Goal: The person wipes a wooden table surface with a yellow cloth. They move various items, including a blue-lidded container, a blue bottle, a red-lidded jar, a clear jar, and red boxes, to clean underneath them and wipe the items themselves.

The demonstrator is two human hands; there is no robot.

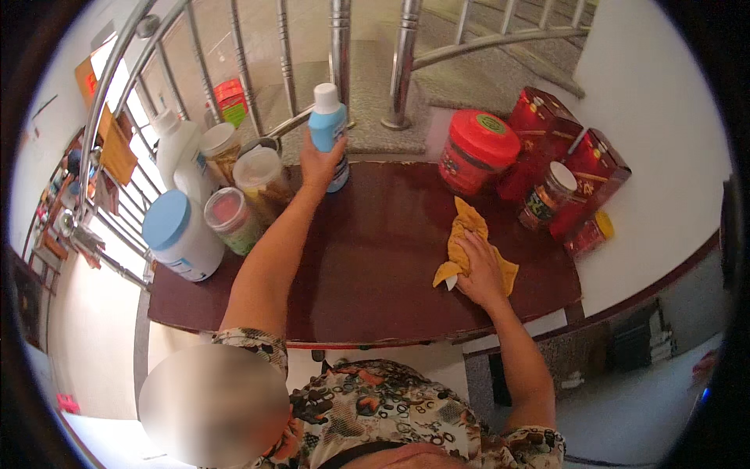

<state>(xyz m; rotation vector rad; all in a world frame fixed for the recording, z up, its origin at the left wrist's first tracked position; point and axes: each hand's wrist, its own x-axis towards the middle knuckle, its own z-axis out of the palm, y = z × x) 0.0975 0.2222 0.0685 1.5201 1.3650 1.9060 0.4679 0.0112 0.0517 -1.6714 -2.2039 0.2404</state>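
Note:
My left hand (321, 162) grips a blue plastic bottle (328, 126) with a white cap, upright at the back of the dark red-brown tabletop (375, 252). Whether its base rests on the wood or hangs just above, I cannot tell. On the right half of the table, my right hand (481, 267) presses down on a crumpled yellow cloth (469, 225). A small white corner, perhaps a tag, sticks out beside the thumb. Behind the cloth stands a red round tub (477, 152) with a red lid.
Left of my left arm cluster a blue-lidded white tub (181, 234), several lidded clear jars (261, 176) and a white handled jug (179, 149). At right stand red boxes (592, 182), a white-lidded jar (548, 196) and a yellow-lidded jar (589, 234). A metal railing (404, 64) borders the back.

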